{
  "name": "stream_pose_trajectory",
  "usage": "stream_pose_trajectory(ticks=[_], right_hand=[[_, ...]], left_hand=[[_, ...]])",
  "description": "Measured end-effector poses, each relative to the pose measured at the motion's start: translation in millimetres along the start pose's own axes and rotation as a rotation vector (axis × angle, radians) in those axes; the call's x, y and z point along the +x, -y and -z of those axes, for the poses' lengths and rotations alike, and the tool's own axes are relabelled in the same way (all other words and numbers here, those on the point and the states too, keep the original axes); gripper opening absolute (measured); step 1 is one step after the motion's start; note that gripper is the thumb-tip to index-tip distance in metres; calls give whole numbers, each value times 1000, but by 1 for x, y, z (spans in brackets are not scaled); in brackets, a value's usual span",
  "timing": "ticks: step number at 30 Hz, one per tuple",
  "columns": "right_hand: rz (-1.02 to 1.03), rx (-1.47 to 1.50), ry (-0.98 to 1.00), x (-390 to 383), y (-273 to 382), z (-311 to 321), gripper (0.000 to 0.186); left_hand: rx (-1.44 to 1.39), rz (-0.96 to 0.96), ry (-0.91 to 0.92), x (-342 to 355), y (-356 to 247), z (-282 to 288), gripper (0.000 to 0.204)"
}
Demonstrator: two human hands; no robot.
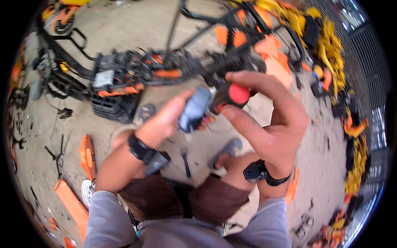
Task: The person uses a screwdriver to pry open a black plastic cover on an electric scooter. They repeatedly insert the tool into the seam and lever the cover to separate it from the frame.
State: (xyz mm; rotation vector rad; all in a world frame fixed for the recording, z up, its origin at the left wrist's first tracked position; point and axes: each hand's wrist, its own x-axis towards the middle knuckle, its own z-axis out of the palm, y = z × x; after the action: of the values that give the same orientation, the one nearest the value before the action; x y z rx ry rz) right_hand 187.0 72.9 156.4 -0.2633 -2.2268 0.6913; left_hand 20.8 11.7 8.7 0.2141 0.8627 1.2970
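My left hand (167,118) is closed round a rounded grey-blue object (195,108), whose kind is blurred by motion. Just to its right, my right hand (283,120) pinches a dark piece with a round red end (239,94) between thumb and fingers. The two pieces are close together; whether they touch I cannot tell. Small red and yellow bits show beneath the grey-blue object. Beyond both hands stands a stripped vehicle frame (165,68) with exposed wiring, a boxy black unit and orange parts.
On the floor between my feet lies a dark wrench (186,162). Orange panels (72,202) and a black branched bracket (58,156) lie at the left. Yellow parts (331,53) are piled along the ribbed wall at the right, with orange pieces (273,56) near the frame.
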Motion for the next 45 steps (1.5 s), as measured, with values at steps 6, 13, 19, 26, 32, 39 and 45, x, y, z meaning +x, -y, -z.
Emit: stream_pose_trajectory(ticks=[6,13,19,26,32,39,45], right_hand=[[-50,-84,-17,-70,34,54,52],[5,-167,80,-70,69,42,61],[-46,-107,-167,-34,57,-16,40],[-22,-40,-149,-9,40,-51,36],[-110,4,-146,2,-4,-32,35],[-227,185,-144,22,-27,-20,38],[-87,-67,-138,21,-29,-13,40]], left_hand=[[128,221,145,-4,7,-15,48],[267,218,210,-14,20,-16,46],[357,81,244,-40,10,-15,33],[23,43,281,-25,10,35,29],[150,6,16,-12,5,13,47],[-20,82,-40,-1,-3,17,50],[-119,112,26,4,3,18,53]])
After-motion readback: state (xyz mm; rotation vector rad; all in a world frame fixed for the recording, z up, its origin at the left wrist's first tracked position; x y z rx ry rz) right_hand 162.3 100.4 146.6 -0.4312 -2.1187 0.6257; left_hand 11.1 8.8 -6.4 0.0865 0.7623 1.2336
